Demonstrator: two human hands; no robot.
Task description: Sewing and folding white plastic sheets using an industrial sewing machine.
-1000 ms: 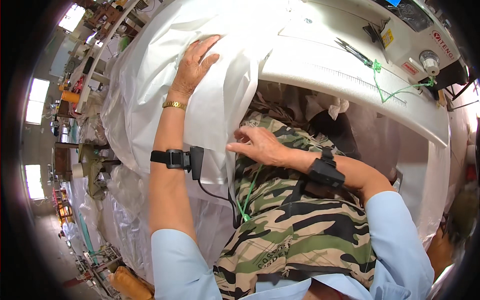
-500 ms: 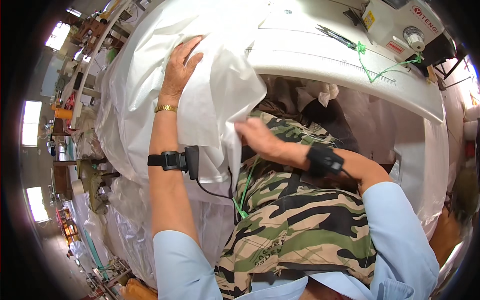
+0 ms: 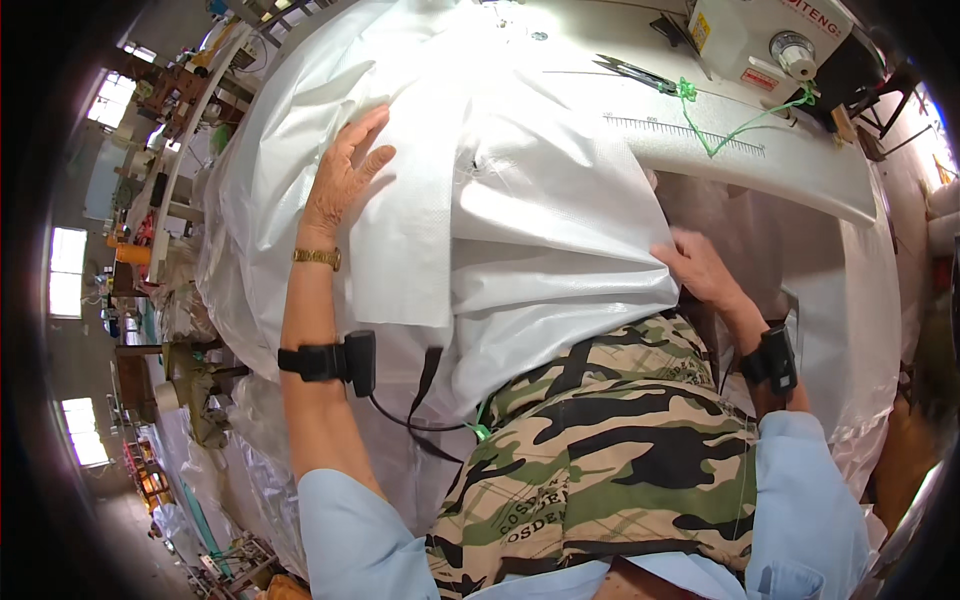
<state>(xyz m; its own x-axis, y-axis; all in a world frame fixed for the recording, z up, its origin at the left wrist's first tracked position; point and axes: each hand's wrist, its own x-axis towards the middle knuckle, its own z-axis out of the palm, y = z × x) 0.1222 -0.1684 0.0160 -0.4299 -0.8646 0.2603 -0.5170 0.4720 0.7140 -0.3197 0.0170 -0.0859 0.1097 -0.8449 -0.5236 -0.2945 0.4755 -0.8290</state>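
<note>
A big sheet of shiny white woven plastic (image 3: 550, 210) spreads over the front of the white sewing table and hangs over my lap. My left hand (image 3: 345, 175) lies on it with fingers stretched and thumb apart, beside a flat folded strip of the sheet. At the sheet's right edge, my right hand (image 3: 698, 264) pinches a gathered bit between thumb and fingers. Creases run from that pinch toward the left. A small dark spot shows on the sheet between my hands.
The sewing machine (image 3: 775, 50) stands at the back right. Thread snips (image 3: 635, 73) tied with green string (image 3: 712, 150) lie on the table, near a printed ruler scale (image 3: 690, 135). More crumpled white sheeting (image 3: 250, 430) hangs at the left. A cable runs from my left forearm strap.
My right hand has drawn the sheet's edge to the right, spreading it across my lap and the table edge. My left hand has shifted slightly down and left.
</note>
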